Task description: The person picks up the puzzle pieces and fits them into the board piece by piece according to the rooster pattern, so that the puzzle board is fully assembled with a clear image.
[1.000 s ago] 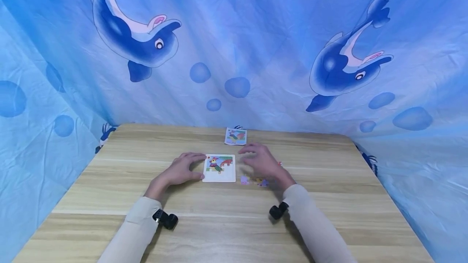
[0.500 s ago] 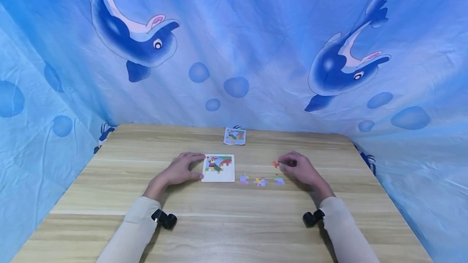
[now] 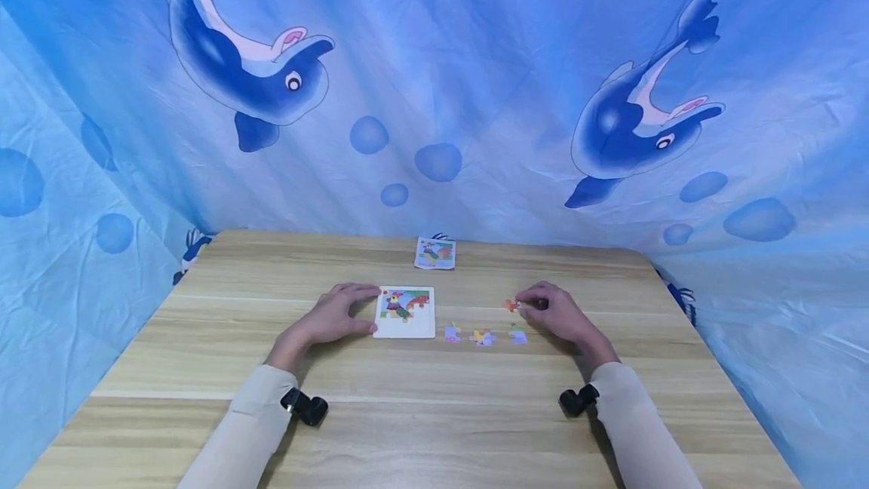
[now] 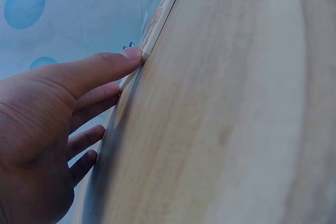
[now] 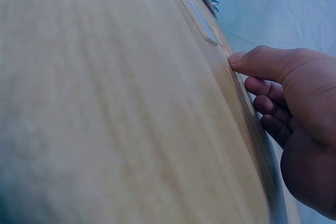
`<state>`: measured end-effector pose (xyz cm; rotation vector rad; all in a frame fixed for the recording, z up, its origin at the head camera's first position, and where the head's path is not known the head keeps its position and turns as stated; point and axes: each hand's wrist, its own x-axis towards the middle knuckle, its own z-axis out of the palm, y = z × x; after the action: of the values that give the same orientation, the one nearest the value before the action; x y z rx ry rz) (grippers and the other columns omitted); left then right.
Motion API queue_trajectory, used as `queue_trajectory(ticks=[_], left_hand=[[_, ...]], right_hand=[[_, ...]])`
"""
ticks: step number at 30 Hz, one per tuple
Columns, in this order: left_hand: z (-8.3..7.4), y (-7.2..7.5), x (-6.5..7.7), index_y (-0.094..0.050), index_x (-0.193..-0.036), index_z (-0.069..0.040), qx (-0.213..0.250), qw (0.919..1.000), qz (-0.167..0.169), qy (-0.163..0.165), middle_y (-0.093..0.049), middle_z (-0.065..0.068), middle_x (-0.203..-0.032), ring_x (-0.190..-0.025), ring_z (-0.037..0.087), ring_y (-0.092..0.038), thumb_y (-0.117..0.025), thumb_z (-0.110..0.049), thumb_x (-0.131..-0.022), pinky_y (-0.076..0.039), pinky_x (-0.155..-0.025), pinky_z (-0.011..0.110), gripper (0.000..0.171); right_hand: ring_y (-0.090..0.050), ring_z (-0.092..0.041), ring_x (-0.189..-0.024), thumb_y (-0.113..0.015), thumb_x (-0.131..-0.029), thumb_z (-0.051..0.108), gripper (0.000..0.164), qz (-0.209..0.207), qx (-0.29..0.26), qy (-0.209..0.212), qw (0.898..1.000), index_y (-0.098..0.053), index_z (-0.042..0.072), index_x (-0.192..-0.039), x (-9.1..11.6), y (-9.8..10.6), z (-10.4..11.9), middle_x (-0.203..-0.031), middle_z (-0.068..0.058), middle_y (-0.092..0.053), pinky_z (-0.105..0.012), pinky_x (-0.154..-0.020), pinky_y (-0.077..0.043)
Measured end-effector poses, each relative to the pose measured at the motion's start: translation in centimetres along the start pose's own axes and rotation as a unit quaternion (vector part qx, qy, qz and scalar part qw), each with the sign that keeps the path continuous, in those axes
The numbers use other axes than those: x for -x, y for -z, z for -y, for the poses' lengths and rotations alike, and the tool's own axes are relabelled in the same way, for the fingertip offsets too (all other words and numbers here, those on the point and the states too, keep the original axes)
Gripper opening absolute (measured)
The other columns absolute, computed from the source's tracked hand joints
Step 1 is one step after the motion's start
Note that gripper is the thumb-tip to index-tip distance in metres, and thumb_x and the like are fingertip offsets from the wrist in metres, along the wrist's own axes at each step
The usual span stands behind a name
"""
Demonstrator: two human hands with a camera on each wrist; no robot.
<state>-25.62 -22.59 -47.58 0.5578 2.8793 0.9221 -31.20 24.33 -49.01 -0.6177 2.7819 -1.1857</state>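
In the head view, a square puzzle board [image 3: 414,329] with a partly filled rooster picture lies mid-table, its lower part plain white. My left hand [image 3: 334,314] rests at its left side, index finger at the upper corner and thumb at the lower one. The left wrist view shows the thumb [image 4: 113,67] on the board's edge, other fingers fairly straight. To the right, my right hand [image 3: 555,313] pinches an orange puzzle piece [image 3: 511,306] at its right end, low over the table. The right wrist view shows that thumb [image 5: 257,62] extended, other fingers curled.
Loose puzzle pieces lie in a row right of the board: a purple one [image 3: 452,333], a yellow and purple one [image 3: 483,337] and a green and purple one [image 3: 518,335]. A rooster picture card [image 3: 435,254] lies at the back of the wooden table [image 3: 421,429], before a blue dolphin curtain [image 3: 502,66].
My right hand has moved right, from beside the board to the orange puzzle piece, uncovering the loose pieces. Over the last half second it stays there. My left hand keeps its place.
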Motion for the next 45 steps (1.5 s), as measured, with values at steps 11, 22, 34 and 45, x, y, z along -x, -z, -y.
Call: queue_trajectory(ticks=[11, 22, 34, 45], left_hand=[[-0.2, 0.1, 0.2, -0.054, -0.151, -0.012, -0.003, 1.0000, -0.004, 0.000, -0.050, 0.016, -0.158, -0.147, 0.047, -0.037, -0.079, -0.037, -0.087, -0.028, -0.115, 0.073, 0.073], [-0.2, 0.1, 0.2, -0.055, -0.150, -0.013, -0.008, 0.9999, -0.007, -0.006, -0.050, 0.017, -0.157, -0.145, 0.048, -0.039, -0.079, -0.039, -0.087, -0.029, -0.114, 0.073, 0.072], [0.0, 0.0, 0.2, -0.054, -0.151, -0.013, -0.003, 1.0000, -0.001, 0.003, -0.048, 0.015, -0.159, -0.147, 0.046, -0.037, -0.079, -0.037, -0.088, -0.027, -0.115, 0.074, 0.072], [-0.2, 0.1, 0.1, -0.054, -0.151, -0.013, -0.001, 1.0000, -0.003, 0.001, -0.049, 0.015, -0.158, -0.148, 0.046, -0.037, -0.080, -0.035, -0.088, -0.026, -0.116, 0.072, 0.071]], right_hand=[[-0.061, -0.019, -0.103, -0.077, -0.094, 0.022, 0.019, -0.008, 0.012, 0.006, 1.000, -0.078, 0.018, -0.112, 0.1, -0.2, 0.3, -0.114, -0.002, -0.067, -0.031, -0.089, -0.052], [-0.063, -0.021, -0.103, -0.080, -0.090, 0.021, 0.021, -0.030, 0.004, 0.003, 1.000, -0.078, 0.016, -0.110, -0.3, -1.3, 1.8, -0.113, -0.005, -0.067, -0.031, -0.089, -0.053], [-0.065, -0.023, -0.108, -0.080, -0.089, 0.019, 0.019, -0.024, -0.012, 0.030, 0.999, -0.079, 0.016, -0.108, -2.1, -4.4, 5.2, -0.116, -0.004, -0.066, -0.043, -0.094, -0.057], [-0.063, -0.019, -0.109, -0.081, -0.089, 0.020, 0.021, -0.011, -0.013, 0.067, 0.998, -0.079, 0.020, -0.109, -3.8, -7.5, 8.6, -0.112, 0.003, -0.068, -0.042, -0.095, -0.055]])
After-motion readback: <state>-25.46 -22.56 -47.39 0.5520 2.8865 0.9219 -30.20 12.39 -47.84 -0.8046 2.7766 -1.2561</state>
